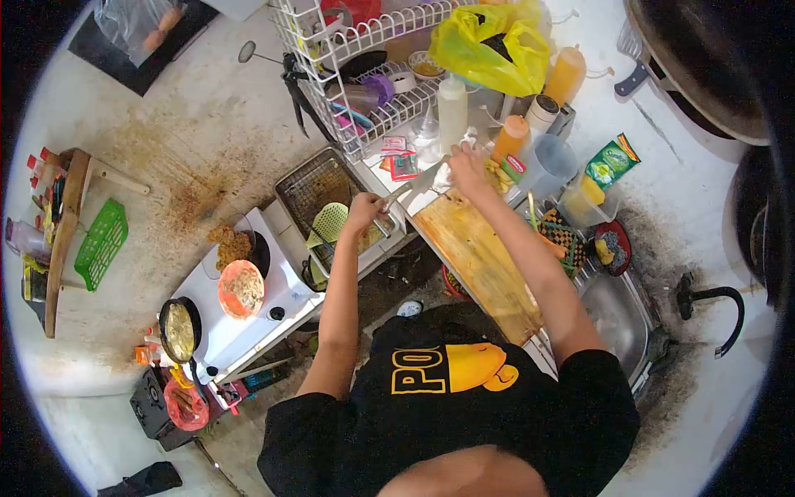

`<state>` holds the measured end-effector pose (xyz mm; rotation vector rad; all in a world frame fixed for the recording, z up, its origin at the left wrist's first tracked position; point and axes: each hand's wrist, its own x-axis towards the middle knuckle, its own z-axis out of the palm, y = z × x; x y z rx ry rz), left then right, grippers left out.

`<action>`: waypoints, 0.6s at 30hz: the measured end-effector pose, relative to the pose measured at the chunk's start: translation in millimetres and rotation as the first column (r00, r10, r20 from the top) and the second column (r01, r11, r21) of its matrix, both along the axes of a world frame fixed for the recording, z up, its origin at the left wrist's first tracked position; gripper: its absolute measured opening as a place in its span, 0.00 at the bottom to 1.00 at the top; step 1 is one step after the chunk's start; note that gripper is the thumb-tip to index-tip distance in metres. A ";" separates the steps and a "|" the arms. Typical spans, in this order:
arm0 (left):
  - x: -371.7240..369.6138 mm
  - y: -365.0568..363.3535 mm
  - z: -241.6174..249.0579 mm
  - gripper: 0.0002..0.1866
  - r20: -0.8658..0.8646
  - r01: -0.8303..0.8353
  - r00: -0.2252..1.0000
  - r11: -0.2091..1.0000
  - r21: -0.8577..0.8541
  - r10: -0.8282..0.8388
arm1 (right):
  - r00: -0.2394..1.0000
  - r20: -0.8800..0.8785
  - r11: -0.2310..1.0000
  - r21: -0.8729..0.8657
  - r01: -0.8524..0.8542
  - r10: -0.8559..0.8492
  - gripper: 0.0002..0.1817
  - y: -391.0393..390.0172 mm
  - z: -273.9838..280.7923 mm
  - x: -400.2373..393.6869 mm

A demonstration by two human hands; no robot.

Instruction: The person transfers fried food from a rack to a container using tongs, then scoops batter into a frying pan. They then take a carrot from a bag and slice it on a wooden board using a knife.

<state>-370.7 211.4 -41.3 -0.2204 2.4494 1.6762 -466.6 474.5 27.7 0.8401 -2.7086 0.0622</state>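
Note:
My left hand [364, 213] is closed around the handle of a knife [425, 178]. Its blade points right, toward my right hand [469, 170], over the corner of the counter. The fingers of my right hand are bent together beside a small white crumpled thing [443, 177]; what they grip is partly hidden. Below both hands lies a wooden cutting board [472, 248]. Small red packets [403, 166] rest just behind the blade. An orange-capped squeeze bottle [511, 137] and a pale bottle [452, 112] stand behind my right hand.
On the left, a white stove [277, 286] carries a frying pan [180, 330] and an orange bowl [242, 289]. A fryer basket [319, 186] with a green scoop is left of the knife. A wire rack [364, 91] stands behind; a sink [617, 315] is at right.

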 end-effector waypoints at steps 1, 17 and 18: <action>6.0 -4.3 0.8 0.14 -0.044 -0.026 0.999 1.000 0.014 0.027 | 0.998 0.068 0.999 0.049 0.006 -0.009 0.13 1.2 0.3 -3.2; 169.3 0.4 128.1 0.12 -0.070 -0.390 0.915 0.916 0.090 0.397 | 0.836 0.488 0.332 -0.854 0.400 0.250 0.12 5.1 -8.8 172.5; 175.7 4.5 126.4 0.12 0.025 -0.426 0.903 0.883 0.197 0.429 | 0.489 0.671 0.371 -0.728 0.576 0.558 0.13 9.8 -12.2 191.3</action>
